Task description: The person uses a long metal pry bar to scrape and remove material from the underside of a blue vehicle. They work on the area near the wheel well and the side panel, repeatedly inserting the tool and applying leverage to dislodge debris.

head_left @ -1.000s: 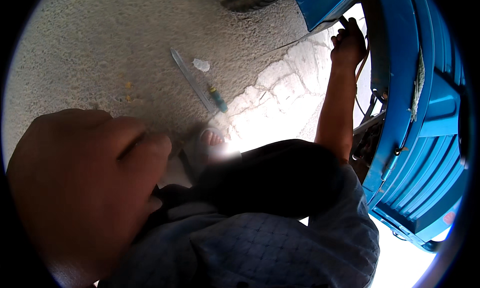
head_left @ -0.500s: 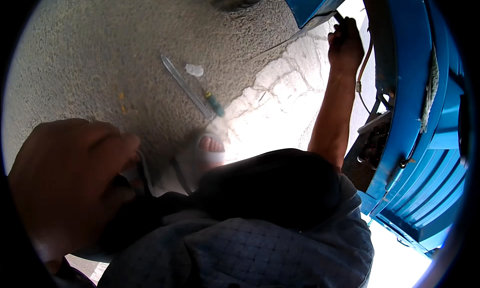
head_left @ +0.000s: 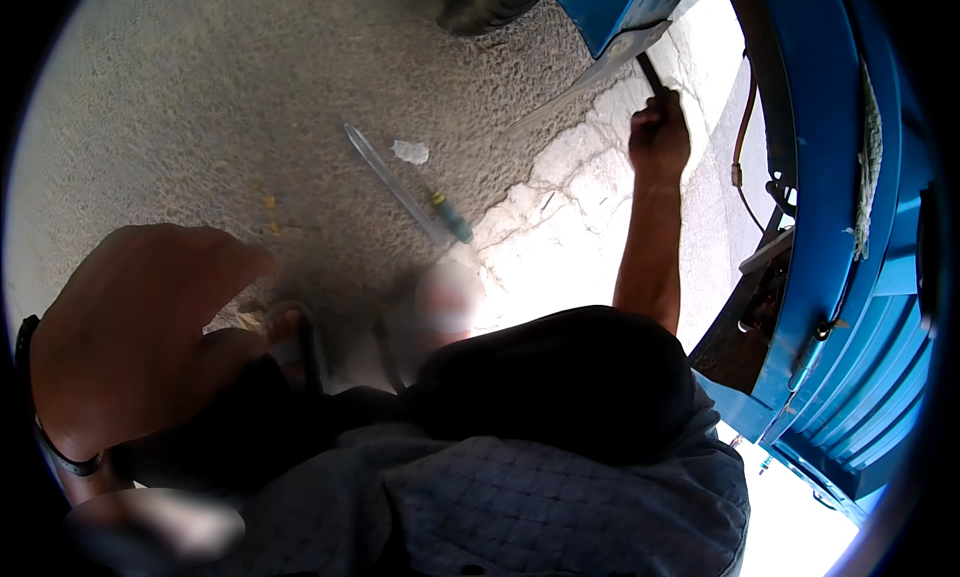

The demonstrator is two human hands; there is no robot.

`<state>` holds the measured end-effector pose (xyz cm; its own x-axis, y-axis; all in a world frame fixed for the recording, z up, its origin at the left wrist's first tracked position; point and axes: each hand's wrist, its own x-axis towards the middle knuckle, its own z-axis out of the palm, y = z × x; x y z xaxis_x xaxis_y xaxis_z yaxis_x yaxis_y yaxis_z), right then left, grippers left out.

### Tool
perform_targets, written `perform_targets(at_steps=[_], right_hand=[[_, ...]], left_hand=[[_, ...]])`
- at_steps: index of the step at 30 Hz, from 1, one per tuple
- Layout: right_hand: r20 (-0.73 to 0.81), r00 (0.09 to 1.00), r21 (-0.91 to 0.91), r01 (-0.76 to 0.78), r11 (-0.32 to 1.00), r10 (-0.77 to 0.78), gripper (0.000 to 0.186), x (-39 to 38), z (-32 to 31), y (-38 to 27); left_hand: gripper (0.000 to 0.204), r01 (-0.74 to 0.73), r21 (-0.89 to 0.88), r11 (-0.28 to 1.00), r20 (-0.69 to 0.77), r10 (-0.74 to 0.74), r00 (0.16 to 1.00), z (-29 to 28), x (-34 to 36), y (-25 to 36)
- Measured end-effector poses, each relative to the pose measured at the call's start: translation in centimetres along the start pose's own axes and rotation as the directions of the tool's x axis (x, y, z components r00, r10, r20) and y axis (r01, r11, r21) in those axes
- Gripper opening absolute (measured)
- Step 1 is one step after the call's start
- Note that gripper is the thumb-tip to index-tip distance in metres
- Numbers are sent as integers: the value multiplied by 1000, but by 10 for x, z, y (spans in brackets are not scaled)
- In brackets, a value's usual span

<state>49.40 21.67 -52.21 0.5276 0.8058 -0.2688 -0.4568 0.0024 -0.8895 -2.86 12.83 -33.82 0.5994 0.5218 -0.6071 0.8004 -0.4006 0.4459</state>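
Observation:
My right hand [head_left: 660,142] reaches far forward, closed on a dark narrow bar [head_left: 650,74]. The bar points up from my fist toward the lower edge of a blue metal panel [head_left: 605,12]. Its exact kind is not clear, and the fist hides its near end. At the near left, my left hand [head_left: 150,322] is large in view and slightly blurred. A gap shows between its fingers and thumb, and nothing is in it. A dark band circles that wrist.
On the rough ground lie a clear plastic strip [head_left: 395,185], a green-and-yellow handled tool [head_left: 452,217] and a white scrap [head_left: 410,152]. A tyre [head_left: 490,2] stands at the far edge. Blue vehicle bodywork [head_left: 835,177] with a hanging cable [head_left: 738,172] borders the right.
My right hand has drawn back toward me and slightly left, so more of the dark bar shows. The left hand has shifted, and its thumb gap is plainer. The view has moved slightly.

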Motion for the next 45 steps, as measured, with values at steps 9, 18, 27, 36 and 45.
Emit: perform_targets(at_steps=[9, 18, 27, 36, 45], right_hand=[[144, 953, -45, 277, 960, -268, 9, 14, -24, 1], [106, 985, 453, 74, 889, -136, 8, 21, -17, -18], [-43, 980, 56, 195, 979, -192, 12, 8, -8, 21], [144, 980, 260, 98, 961, -139, 12, 36, -7, -26], [5, 996, 225, 84, 971, -88, 17, 43, -56, 29]], left_hand=[[52, -113, 8, 994, -205, 113, 972, 12, 3, -22], [49, 6, -13, 1000, -237, -9, 972, 17, -4, -26], [50, 42, -57, 997, -210, -53, 976, 15, -2, -29], [49, 27, -43, 999, -229, -36, 973, 11, 1, -31], [48, 81, -42, 996, -196, -88, 977, 12, 1, -34]])
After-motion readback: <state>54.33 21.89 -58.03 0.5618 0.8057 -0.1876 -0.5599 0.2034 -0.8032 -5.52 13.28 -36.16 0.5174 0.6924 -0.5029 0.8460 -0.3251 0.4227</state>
